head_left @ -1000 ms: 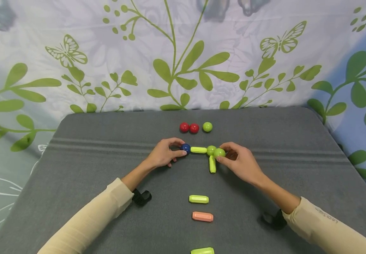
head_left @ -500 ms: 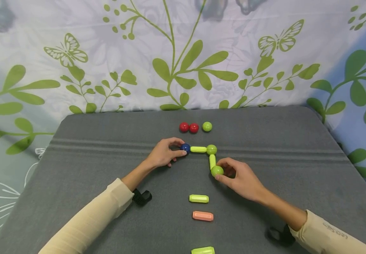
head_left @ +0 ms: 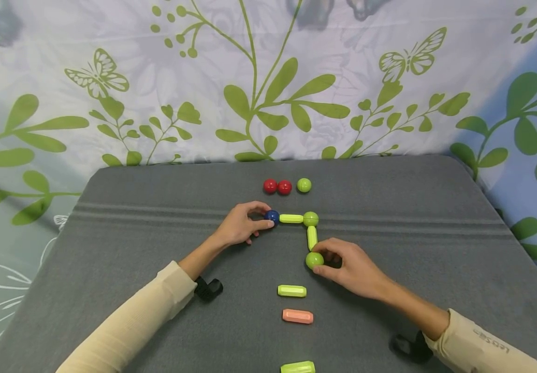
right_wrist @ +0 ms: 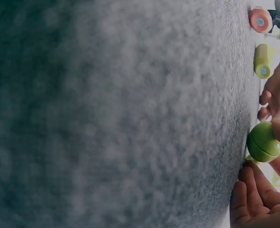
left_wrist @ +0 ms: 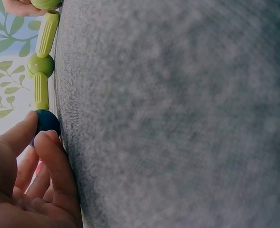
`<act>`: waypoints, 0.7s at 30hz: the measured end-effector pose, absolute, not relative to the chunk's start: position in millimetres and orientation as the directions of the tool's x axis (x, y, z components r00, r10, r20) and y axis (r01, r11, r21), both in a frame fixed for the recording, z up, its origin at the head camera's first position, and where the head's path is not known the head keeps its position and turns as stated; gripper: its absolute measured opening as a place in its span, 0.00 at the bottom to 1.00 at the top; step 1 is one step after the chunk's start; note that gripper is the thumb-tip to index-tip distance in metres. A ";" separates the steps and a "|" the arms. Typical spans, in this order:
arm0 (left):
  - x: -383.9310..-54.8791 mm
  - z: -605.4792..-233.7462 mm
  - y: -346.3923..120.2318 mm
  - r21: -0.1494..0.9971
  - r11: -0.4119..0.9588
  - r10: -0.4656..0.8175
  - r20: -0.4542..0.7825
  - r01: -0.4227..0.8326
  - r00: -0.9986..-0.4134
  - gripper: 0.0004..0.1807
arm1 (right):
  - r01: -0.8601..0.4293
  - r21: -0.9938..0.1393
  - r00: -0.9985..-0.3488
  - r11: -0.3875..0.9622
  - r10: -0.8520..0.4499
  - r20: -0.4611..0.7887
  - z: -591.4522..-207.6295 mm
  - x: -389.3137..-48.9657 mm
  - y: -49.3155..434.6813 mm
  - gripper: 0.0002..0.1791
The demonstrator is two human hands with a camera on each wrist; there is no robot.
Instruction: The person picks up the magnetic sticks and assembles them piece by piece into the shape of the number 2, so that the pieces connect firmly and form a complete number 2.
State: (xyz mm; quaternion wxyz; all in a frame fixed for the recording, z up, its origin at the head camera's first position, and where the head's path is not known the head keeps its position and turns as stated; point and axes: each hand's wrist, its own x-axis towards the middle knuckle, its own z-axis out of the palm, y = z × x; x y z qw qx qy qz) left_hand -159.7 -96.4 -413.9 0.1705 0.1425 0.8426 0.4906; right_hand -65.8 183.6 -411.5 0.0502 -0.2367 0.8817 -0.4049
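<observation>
My left hand (head_left: 242, 225) pinches a dark blue ball (head_left: 272, 217) between thumb and fingers, as the left wrist view also shows. A yellow-green rod (head_left: 291, 219) joins that ball to a green ball (head_left: 311, 219). From there a second yellow-green rod (head_left: 312, 236) runs toward the front of the table. My right hand (head_left: 354, 267) pinches another green ball (head_left: 314, 260) at the near end of that rod. In the right wrist view the held green ball (right_wrist: 264, 142) shows a seam, and fingers hide part of it. Whether it touches the rod I cannot tell.
Two red balls (head_left: 277, 187) and a loose green ball (head_left: 304, 185) lie toward the back of the grey table (head_left: 179, 186). Nearer are a yellow-green rod (head_left: 291, 291), an orange rod (head_left: 298, 316) and another yellow-green rod (head_left: 298, 367). A patterned cloth (head_left: 156, 77) hangs behind.
My right hand has brought its green ball from beside the corner ball toward the front, down to the second rod's near end. My left hand has kept its hold on the blue ball.
</observation>
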 end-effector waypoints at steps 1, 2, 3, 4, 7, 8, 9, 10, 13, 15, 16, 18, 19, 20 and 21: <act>-159.8 -413.9 -96.2 0.876 0.478 0.407 -0.148 0.072 -0.901 0.19 | -0.380 -0.738 -0.882 0.558 -0.458 0.108 -411.4 -65.8 183.7 0.14; -159.8 -413.9 -95.9 0.876 0.476 0.407 -0.147 0.072 -0.901 0.19 | -0.382 -0.738 -0.882 0.557 -0.458 0.111 -411.1 -65.7 184.0 0.14; -159.9 -413.8 -95.6 0.877 0.475 0.407 -0.147 0.072 -0.901 0.19 | -0.382 -0.739 -0.882 0.555 -0.458 0.112 -410.8 -65.6 184.1 0.14; -159.9 -413.6 -95.3 0.877 0.475 0.408 -0.147 0.072 -0.901 0.19 | -0.381 -0.740 -0.883 0.555 -0.457 0.112 -410.5 -65.5 184.3 0.14; -160.0 -413.3 -95.0 0.877 0.475 0.408 -0.148 0.071 -0.901 0.19 | -0.374 -0.741 -0.885 0.557 -0.454 0.105 -410.1 -65.7 184.7 0.14; -159.9 -413.3 -95.0 0.876 0.477 0.408 -0.147 0.072 -0.901 0.19 | -0.373 -0.742 -0.885 0.557 -0.455 0.103 -410.0 -65.7 184.8 0.14; -159.9 -413.4 -95.3 0.875 0.478 0.407 -0.148 0.073 -0.901 0.19 | -0.372 -0.742 -0.885 0.557 -0.455 0.102 -410.1 -65.9 184.8 0.14; -159.9 -413.5 -95.5 0.874 0.480 0.407 -0.147 0.074 -0.902 0.19 | -0.372 -0.742 -0.885 0.557 -0.455 0.101 -410.4 -66.1 184.9 0.14; -159.0 -413.1 -96.2 0.874 0.480 0.411 -0.144 0.079 -0.900 0.19 | -0.373 -0.743 -0.883 0.556 -0.459 0.100 -411.2 -66.7 184.9 0.14; -158.7 -413.4 -96.5 0.874 0.478 0.413 -0.141 0.082 -0.900 0.19 | -0.372 -0.744 -0.883 0.556 -0.460 0.098 -411.5 -66.9 184.9 0.14; -158.6 -413.5 -96.4 0.874 0.478 0.413 -0.140 0.083 -0.900 0.19 | -0.370 -0.745 -0.883 0.556 -0.460 0.095 -411.5 -66.8 184.9 0.14; -158.5 -414.0 -96.5 0.873 0.480 0.411 -0.141 0.083 -0.901 0.19 | -0.367 -0.744 -0.883 0.558 -0.460 0.091 -411.2 -66.6 184.8 0.13; -158.4 -414.0 -96.5 0.873 0.480 0.411 -0.140 0.083 -0.901 0.19 | -0.367 -0.742 -0.884 0.561 -0.459 0.090 -411.0 -66.5 184.7 0.13; -158.5 -414.3 -96.5 0.872 0.482 0.409 -0.141 0.082 -0.901 0.19 | -0.368 -0.740 -0.884 0.563 -0.459 0.090 -410.8 -66.3 184.6 0.13; -158.4 -414.2 -96.4 0.872 0.482 0.409 -0.141 0.082 -0.902 0.19 | -0.368 -0.738 -0.885 0.565 -0.457 0.091 -410.8 -66.2 184.5 0.13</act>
